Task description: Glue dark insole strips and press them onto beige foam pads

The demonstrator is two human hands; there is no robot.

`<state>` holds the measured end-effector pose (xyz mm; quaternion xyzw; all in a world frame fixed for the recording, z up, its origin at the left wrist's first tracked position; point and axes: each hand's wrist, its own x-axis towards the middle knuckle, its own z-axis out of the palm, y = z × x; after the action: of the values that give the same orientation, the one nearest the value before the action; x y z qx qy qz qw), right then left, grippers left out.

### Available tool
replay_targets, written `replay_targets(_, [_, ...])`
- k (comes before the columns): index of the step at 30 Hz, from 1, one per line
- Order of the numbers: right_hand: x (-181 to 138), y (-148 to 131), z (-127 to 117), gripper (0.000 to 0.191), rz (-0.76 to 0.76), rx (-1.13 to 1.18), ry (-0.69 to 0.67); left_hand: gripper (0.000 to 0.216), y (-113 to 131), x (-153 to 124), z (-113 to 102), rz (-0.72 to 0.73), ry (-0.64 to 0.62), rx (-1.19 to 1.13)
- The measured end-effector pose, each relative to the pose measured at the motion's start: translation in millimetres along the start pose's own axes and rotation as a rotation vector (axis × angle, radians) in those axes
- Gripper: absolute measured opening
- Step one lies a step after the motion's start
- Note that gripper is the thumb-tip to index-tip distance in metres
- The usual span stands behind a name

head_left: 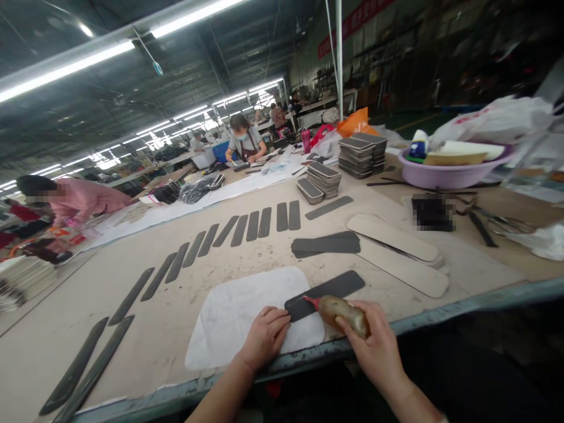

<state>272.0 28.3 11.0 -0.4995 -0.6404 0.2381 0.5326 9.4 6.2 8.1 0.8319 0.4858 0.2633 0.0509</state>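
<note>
In my right hand is a squeeze glue bottle, yellowish and stained, tilted with its red nozzle over a dark grey rounded strip. The nozzle tip is close to the strip's upper face; whether it touches, I cannot tell. A thin pale line shows on the strip near the nozzle. My left hand has its fingers together at the strip's left end, keeping hold of it. Under the strip and left hand lies a white cloth-like sheet with rounded corners. More dark strips lie overlapped just behind.
Beige strips are fanned out at right. Dark strips run in a row toward the left. Stacked pieces, a purple basin and scissors stand farther back. The table edge is near me. Other people work beyond.
</note>
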Motion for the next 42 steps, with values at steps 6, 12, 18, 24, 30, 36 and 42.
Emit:
replay_targets(6, [11,13,-29,0.027,-0.019,-0.137,0.138,0.023,-2,0,1,0.009,-0.007,0.009])
replay_targets(12, [23,21,-49,0.025,-0.055,-0.262,0.252,0.023,-1,0,0,0.004,-0.012,0.011])
replay_targets(18, [27,26,-62,0.026,-0.069,-0.369,0.314,0.022,-3,-2,2,-0.012,-0.026,-0.005])
replay_targets(24, [20,13,-52,0.030,-0.029,-0.216,0.275,0.020,-5,-3,3,-0.011,-0.018,0.000])
replay_targets(30, [0,-9,-11,0.027,-0.039,0.044,-0.005,0.019,-1,-3,3,-0.013,0.002,0.018])
replay_targets(36, [-6,-17,12,0.024,-0.059,0.073,-0.095,0.020,0,-2,2,0.006,-0.012,0.005])
replay_targets(42, [-12,-16,3,0.024,-0.054,0.048,-0.118,0.020,-1,-1,2,0.003,-0.006,-0.004])
